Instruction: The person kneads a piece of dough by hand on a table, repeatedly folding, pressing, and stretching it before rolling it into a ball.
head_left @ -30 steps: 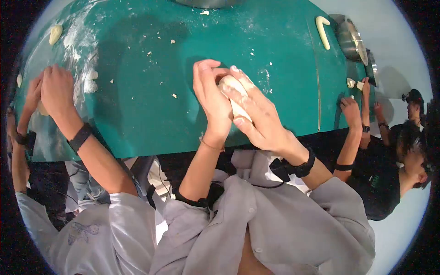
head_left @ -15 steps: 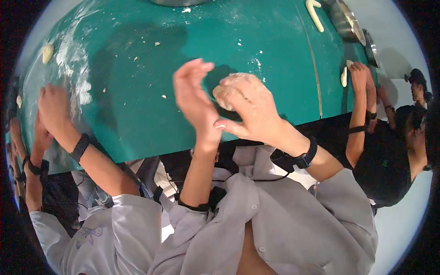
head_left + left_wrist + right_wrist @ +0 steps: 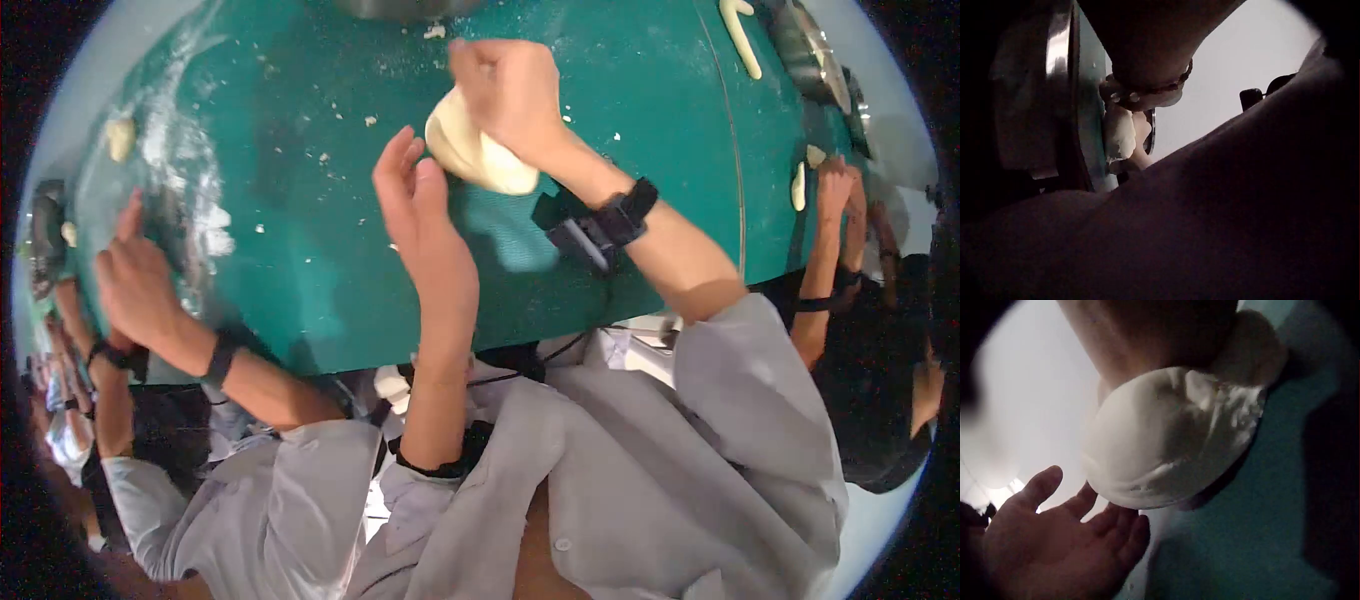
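A pale, smooth lump of dough [image 3: 490,163] hangs out from under my right hand [image 3: 515,95] in the head view. The fingers of that hand are curled into its top. My left hand [image 3: 425,215] is held up just left of the lump, palm turned toward it, fingers loosely bent and holding nothing. From the right wrist, the dough [image 3: 1154,440] looks broad and rounded with creases and a ragged edge. Spread fingers of the left hand [image 3: 1069,540] reach toward its underside there. In the dim left wrist view the dough [image 3: 1120,134] appears small, beyond the wrist.
Flour [image 3: 180,170] and dough crumbs are scattered on the green table [image 3: 310,250]. A metal bowl [image 3: 405,8] sits at the far edge, another bowl [image 3: 815,60] at right by a dough strip [image 3: 742,40]. Other people's hands [image 3: 145,285] work on both sides.
The hands were pressed together round the dough, then parted. The right hand has carried the dough forward over the table, and more of it now shows. The left hand stays behind, palm facing it.
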### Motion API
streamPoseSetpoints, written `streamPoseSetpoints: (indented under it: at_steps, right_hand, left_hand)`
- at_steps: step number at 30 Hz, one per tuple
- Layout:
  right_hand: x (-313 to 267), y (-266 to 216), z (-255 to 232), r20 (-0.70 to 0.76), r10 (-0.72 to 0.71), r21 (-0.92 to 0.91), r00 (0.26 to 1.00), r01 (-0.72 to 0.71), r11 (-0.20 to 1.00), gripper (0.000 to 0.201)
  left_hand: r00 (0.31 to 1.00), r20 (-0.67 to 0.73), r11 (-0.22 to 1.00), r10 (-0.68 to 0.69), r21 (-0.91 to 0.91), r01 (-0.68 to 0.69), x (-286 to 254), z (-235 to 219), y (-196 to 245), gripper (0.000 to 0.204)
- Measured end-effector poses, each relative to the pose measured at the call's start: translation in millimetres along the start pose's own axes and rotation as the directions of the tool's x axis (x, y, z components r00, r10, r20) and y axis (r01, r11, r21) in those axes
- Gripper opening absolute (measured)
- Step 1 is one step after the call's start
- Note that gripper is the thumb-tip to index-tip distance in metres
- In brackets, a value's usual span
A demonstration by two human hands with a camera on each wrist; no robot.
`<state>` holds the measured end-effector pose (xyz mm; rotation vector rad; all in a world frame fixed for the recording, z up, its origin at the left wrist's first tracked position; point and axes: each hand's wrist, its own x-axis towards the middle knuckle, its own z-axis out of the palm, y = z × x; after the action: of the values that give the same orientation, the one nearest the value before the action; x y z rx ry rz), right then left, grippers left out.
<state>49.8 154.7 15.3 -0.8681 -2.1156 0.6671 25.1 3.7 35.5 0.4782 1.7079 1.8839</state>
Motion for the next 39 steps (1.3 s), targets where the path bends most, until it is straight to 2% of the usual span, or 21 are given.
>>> streamPoseSetpoints:
  at_steps: [1,2,3,6,7,10,11,13,17,20,23,26,29,30,31,32,33,34,36,37,39]
  right_hand:
    - [0,6,-2,-0.057,0.163,0.151,0.985,-0.153,0.977,0.040]
    - [-1,16,-5,-0.084,0.322,0.307,0.943,-0.283,0.909,0.038]
    - [-3,21,-6,-0.078,0.465,0.455,0.882,-0.384,0.804,0.036]
    - [-34,6,-12,-0.063,0.538,0.839,0.840,-0.248,0.484,0.029]
    - [-51,-8,-30,0.069,0.534,0.876,0.843,-0.308,0.372,0.027]
    - [-92,-3,-48,0.083,0.438,0.810,0.895,-0.316,0.493,0.028]
    - [-99,1,-56,0.146,0.428,0.787,0.892,-0.367,0.496,0.028]
    - [-101,-1,-76,0.257,0.408,0.737,0.876,-0.451,0.503,0.029]
    - [-78,-9,-78,0.090,0.126,0.712,0.988,-0.152,0.686,0.032]
    - [-72,6,-55,0.270,0.077,0.670,0.960,-0.245,0.701,0.030]
    - [-78,5,-58,0.219,0.129,0.585,0.967,-0.236,0.776,0.027]
    - [-87,-15,-69,0.127,0.259,0.511,0.958,-0.287,0.810,0.025]
    - [-84,-43,-79,0.004,0.290,0.482,0.957,-0.255,0.838,0.025]
    - [-85,-51,-80,-0.093,0.156,0.467,0.983,-0.095,0.879,0.025]
    - [-84,-59,-79,-0.189,0.015,0.437,0.982,0.070,0.897,0.025]
    - [-85,-66,-80,-0.280,-0.128,0.390,0.952,0.234,0.891,0.025]
    - [-90,-74,-87,-0.178,-0.313,0.316,0.933,0.355,0.880,0.026]
    - [-98,-82,-97,-0.061,-0.481,0.255,0.874,0.480,0.839,0.026]
    - [-120,-84,-117,0.133,-0.608,0.263,0.783,0.563,0.783,0.030]
    - [-136,-76,-129,0.202,-0.589,0.318,0.782,0.517,0.795,0.032]
    - [-143,-68,-143,0.273,-0.540,0.371,0.796,0.431,0.823,0.039]
  left_hand:
    - [1.000,0.010,0.996,0.017,0.086,-0.018,3,5,-2,0.045]
    - [0.999,0.018,0.985,0.036,0.167,-0.038,8,13,-4,0.048]
    - [0.996,0.020,0.982,0.090,0.162,-0.092,10,24,-4,0.048]
    - [0.980,0.017,0.973,0.200,0.115,-0.201,19,51,-13,0.047]
    - [0.974,-0.032,0.974,0.225,0.020,-0.225,27,48,-23,0.043]
    - [0.996,0.047,0.997,0.071,-0.024,-0.070,24,41,-14,0.038]
    - [0.987,0.048,0.986,0.156,0.051,-0.158,22,39,-13,0.032]
    - [0.978,0.127,0.971,0.164,0.157,-0.183,8,36,9,0.029]
    - [0.933,0.351,0.966,0.076,0.206,-0.156,15,22,6,0.025]
    - [0.914,0.161,0.917,0.372,0.086,-0.389,22,15,-19,0.025]
    - [0.975,0.217,0.999,0.053,0.002,-0.054,8,-11,-19,0.031]
    - [0.996,0.078,0.999,0.033,-0.008,-0.033,-26,-12,-15,0.036]
    - [1.000,0.017,0.995,0.008,-0.100,-0.006,-46,-13,-12,0.052]
    - [1.000,0.000,0.993,0.005,-0.121,-0.005,-50,-11,-12,0.057]
    - [0.991,0.092,0.908,-0.095,-0.400,0.124,-52,-7,-5,0.063]
    - [0.965,0.208,0.733,-0.161,-0.630,0.258,-53,-1,5,0.069]
    - [0.924,0.334,0.483,-0.186,-0.788,0.382,-54,1,12,0.075]
    - [0.908,0.401,0.449,-0.122,-0.794,0.410,-53,-1,13,0.078]
    - [0.856,0.516,0.377,0.018,-0.797,0.472,-47,-5,15,0.084]
    - [0.865,0.502,0.262,-0.004,-0.834,0.485,-47,-6,15,0.083]
    - [0.881,0.473,0.203,-0.002,-0.863,0.463,-47,-9,19,0.080]
